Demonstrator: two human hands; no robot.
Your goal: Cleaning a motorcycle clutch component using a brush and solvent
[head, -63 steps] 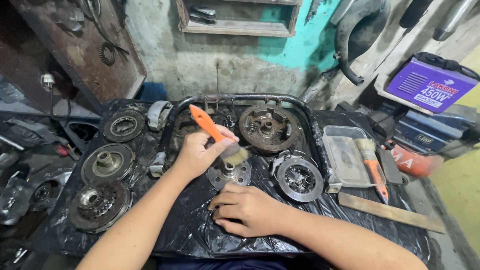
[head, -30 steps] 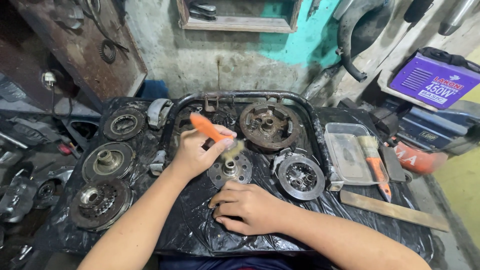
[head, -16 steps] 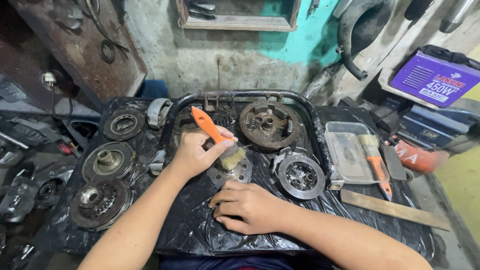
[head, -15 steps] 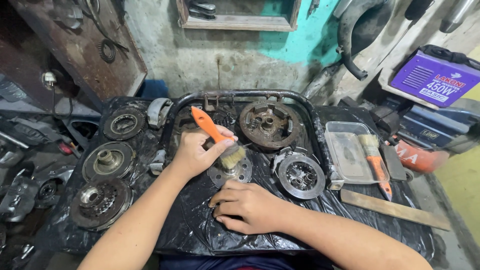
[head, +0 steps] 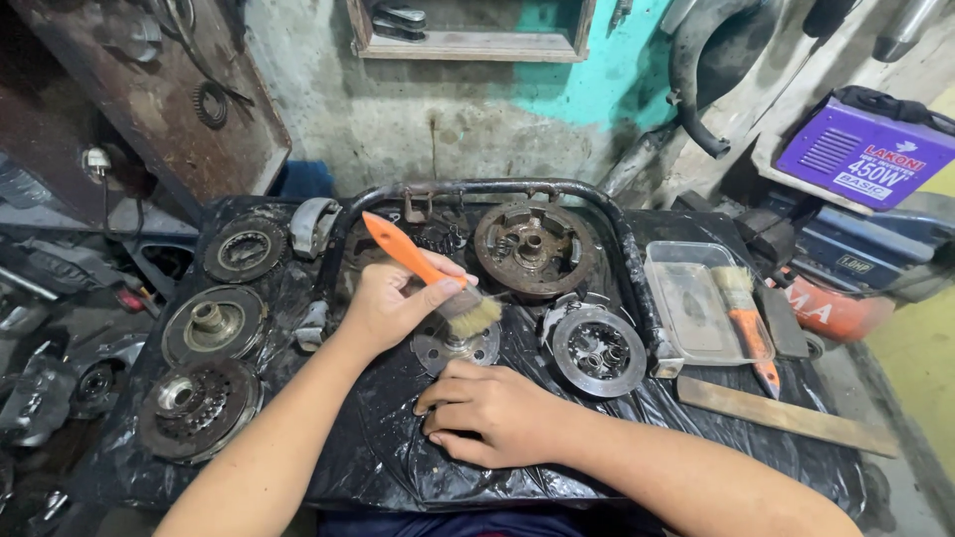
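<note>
While the left hand [head: 393, 303] grips an orange-handled brush [head: 423, 273], handle slanting toward the tabletop's far left and bristles on the small round metal part [head: 456, 348] mid-tabletop, the right hand [head: 492, 413] rests loosely curled, holding nothing, just nearside of it.

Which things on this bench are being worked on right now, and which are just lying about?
In use: orange-handled brush in the left hand; small metal disc under its bristles; right hand resting on the black sheet.

Lying about: second brush, clear tray, wooden strip, rusty round part.
</note>
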